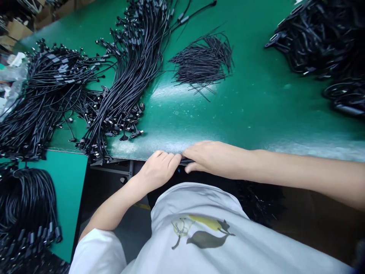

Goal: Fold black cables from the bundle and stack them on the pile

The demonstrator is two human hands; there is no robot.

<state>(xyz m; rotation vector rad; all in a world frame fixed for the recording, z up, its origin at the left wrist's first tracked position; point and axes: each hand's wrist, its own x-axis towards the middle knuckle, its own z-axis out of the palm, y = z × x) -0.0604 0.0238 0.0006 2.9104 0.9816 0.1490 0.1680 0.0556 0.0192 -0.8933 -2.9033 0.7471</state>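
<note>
At the front edge of the green table (228, 118), my two hands meet almost fingertip to fingertip. My left hand (160, 168) is closed, its fingers curled down over the edge. My right hand (212, 156) comes in from the right, with a dark strip (186, 161) showing between its thumb and fingers. That strip is mostly covered by the hands, so I cannot make out its kind. Beyond the hands lies a loose pile of thin black ties (199, 62). To the left, long black cables with grey sleeves and metal plugs (137, 64) lie in a thick bundle.
More black cables (48, 87) are heaped at the far left. Looped cables (28, 201) rest on a lower green surface (68, 198). Coiled black cables (322, 42) fill the back right. Cardboard boxes (18, 29) stand at the back left.
</note>
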